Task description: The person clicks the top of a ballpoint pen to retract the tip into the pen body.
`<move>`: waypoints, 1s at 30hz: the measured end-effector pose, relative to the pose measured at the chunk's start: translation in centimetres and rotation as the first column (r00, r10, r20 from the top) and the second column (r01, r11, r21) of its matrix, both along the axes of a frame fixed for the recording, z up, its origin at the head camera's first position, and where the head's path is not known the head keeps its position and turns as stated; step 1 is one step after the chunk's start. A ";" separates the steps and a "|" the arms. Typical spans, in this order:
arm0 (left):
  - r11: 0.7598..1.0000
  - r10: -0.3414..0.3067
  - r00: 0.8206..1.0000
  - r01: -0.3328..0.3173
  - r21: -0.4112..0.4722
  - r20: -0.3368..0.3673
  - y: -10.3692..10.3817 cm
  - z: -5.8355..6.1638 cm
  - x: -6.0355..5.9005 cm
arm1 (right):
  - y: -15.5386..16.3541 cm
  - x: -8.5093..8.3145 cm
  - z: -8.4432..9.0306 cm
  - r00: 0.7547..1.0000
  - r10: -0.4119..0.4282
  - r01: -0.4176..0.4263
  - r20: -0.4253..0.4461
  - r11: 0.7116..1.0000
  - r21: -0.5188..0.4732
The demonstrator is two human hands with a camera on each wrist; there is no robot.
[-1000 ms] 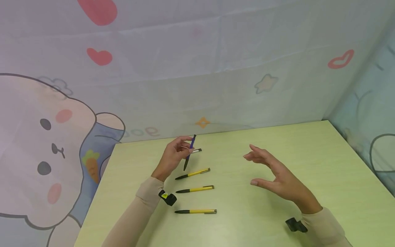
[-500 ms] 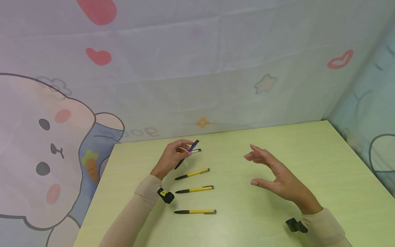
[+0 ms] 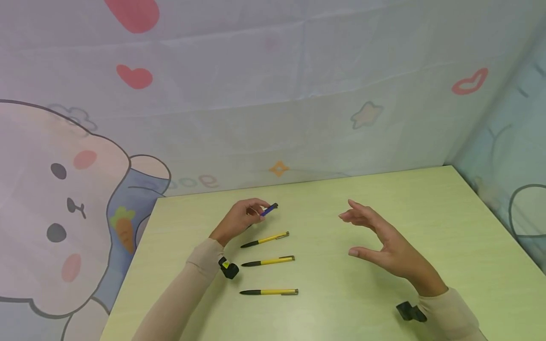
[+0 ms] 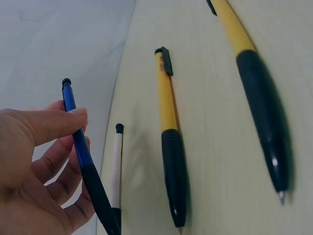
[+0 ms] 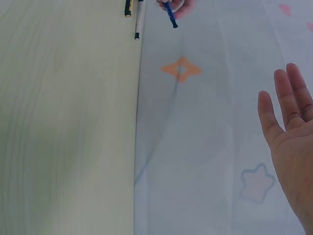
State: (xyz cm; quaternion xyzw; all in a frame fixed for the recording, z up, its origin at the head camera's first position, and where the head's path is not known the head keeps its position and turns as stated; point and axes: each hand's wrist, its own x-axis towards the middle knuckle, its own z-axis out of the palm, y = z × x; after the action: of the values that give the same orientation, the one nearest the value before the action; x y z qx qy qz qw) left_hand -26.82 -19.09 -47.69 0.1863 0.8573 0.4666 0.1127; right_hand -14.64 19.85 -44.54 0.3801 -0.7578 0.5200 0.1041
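Note:
My left hand (image 3: 238,220) pinches a blue pen (image 4: 80,142) with a black grip between thumb and fingers, over the far left part of the table. Beside it in the left wrist view a white pen (image 4: 116,169) lies on the table; in the head view the hand and blue pen mostly cover it. Nearer me lie three yellow pens with black grips: a far one (image 3: 265,239), a middle one (image 3: 268,261) and a near one (image 3: 269,292). My right hand (image 3: 386,244) hovers over the table's right part, fingers extended, thumb apart, holding nothing.
The pale yellow-green table (image 3: 332,303) meets a printed cloth backdrop (image 3: 256,94) along its far edge. A second cloth (image 3: 512,156) hangs at the right side. Each wrist wears a small black camera, such as the left one (image 3: 229,268).
My left hand has lowered slightly and tilted the blue pen from steep to a flatter slant, in line with the white pen. The right hand has stayed nearly still.

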 end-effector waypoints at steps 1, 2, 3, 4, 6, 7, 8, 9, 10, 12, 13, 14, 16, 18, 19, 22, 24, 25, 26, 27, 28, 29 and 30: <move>1.000 -0.005 1.000 0.005 -0.006 0.001 0.0 -0.1 -0.1 | 0.0 0.0 0.0 1.000 -0.001 0.001 -0.002 1.000 0.001; 1.000 -0.007 1.000 0.007 -0.017 0.003 0.0 -0.3 -0.1 | 0.1 0.0 0.0 1.000 -0.001 0.001 -0.005 1.000 0.001; 1.000 -0.009 1.000 0.009 -0.029 0.002 0.1 -0.4 -0.2 | 0.1 0.1 -0.1 1.000 0.000 0.000 -0.006 1.000 0.001; 0.999 -0.012 1.000 0.012 -0.047 -0.003 0.1 -0.6 -0.2 | 0.2 0.1 -0.1 1.000 0.000 0.000 -0.006 1.000 0.000; 0.995 -0.022 1.000 0.020 -0.094 -0.022 0.1 -0.9 -0.4 | 0.2 0.1 -0.2 1.000 0.002 -0.002 -0.004 1.000 -0.002; 0.993 -0.027 0.999 0.023 -0.117 -0.032 0.2 -1.1 -0.4 | 0.3 0.1 -0.2 1.000 0.003 -0.003 -0.003 1.000 -0.004; 0.990 -0.032 0.999 0.026 -0.140 -0.041 0.2 -1.3 -0.4 | 0.3 0.1 -0.2 1.000 0.004 -0.004 -0.002 1.000 -0.005; 0.987 -0.040 0.998 0.031 -0.161 -0.051 0.2 -1.4 -0.4 | 0.3 0.1 -0.2 1.000 0.004 -0.004 -0.001 1.000 -0.005; 0.984 -0.046 0.997 0.035 -0.175 -0.058 0.2 -1.6 -0.5 | 0.4 0.1 -0.2 1.000 0.003 -0.003 0.001 1.000 -0.006; 0.980 -0.056 0.996 0.042 -0.195 -0.066 0.3 -1.8 -0.4 | 0.4 0.1 -0.2 1.000 0.001 -0.001 0.004 1.000 -0.004; 0.979 -0.060 0.996 0.046 -0.197 -0.067 0.2 -1.9 -0.4 | 0.4 0.1 -0.2 1.000 0.000 0.000 0.004 1.000 -0.003; 0.978 -0.065 0.996 0.049 -0.201 -0.069 0.2 -2.0 -0.4 | 0.4 0.1 -0.1 1.000 -0.001 0.001 0.003 1.000 -0.002; 0.978 -0.070 0.995 0.055 -0.202 -0.071 0.2 -2.2 -0.4 | 0.4 0.1 -0.1 1.000 -0.003 0.003 0.002 1.000 -0.001; 0.977 -0.074 0.995 0.058 -0.205 -0.070 0.2 -2.4 -0.4 | 0.3 0.1 -0.1 1.000 -0.002 0.002 0.000 1.000 -0.001; 0.977 -0.075 0.995 0.059 -0.205 -0.067 0.2 -2.4 -0.4 | 0.3 0.1 -0.1 1.000 -0.001 0.001 -0.002 1.000 -0.001; 0.974 -0.076 0.996 0.063 -0.219 -0.049 0.3 -2.3 -0.3 | 0.3 0.0 -0.2 1.000 0.000 0.000 -0.006 1.000 -0.003; 0.970 -0.083 0.996 0.071 -0.231 -0.041 0.3 -2.2 -0.2 | 0.3 0.0 -0.2 1.000 0.001 -0.001 -0.006 1.000 -0.003; 0.968 -0.086 0.996 0.075 -0.238 -0.038 0.4 -2.2 -0.1 | 0.4 0.0 -0.2 1.000 0.001 -0.001 -0.006 1.000 -0.003; 0.967 -0.090 0.995 0.079 -0.243 -0.035 0.4 -2.1 -0.1 | 0.4 0.0 -0.3 1.000 0.001 -0.001 -0.006 1.000 -0.003; 0.966 -0.094 0.995 0.083 -0.246 -0.034 0.4 -2.1 -0.1 | 0.4 0.0 -0.3 1.000 0.002 -0.002 -0.005 1.000 -0.004; 0.964 -0.099 0.994 0.088 -0.250 -0.034 0.5 -2.0 0.0 | 0.4 0.0 -0.2 1.000 0.003 -0.003 -0.003 1.000 -0.004; 0.963 -0.105 0.994 0.093 -0.252 -0.036 0.5 -2.0 0.0 | 0.4 0.0 -0.2 1.000 0.004 -0.004 -0.002 1.000 -0.005; 0.962 -0.108 0.993 0.095 -0.256 -0.037 0.5 -2.0 0.0 | 0.4 0.0 -0.2 1.000 0.006 -0.006 -0.001 1.000 -0.005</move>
State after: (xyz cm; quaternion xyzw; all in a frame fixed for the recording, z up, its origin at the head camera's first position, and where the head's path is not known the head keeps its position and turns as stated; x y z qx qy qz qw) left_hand -26.85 -18.57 -49.66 0.2259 0.9017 0.3420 0.1376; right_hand -14.61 20.28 -44.78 0.3821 -0.7553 0.5222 0.1039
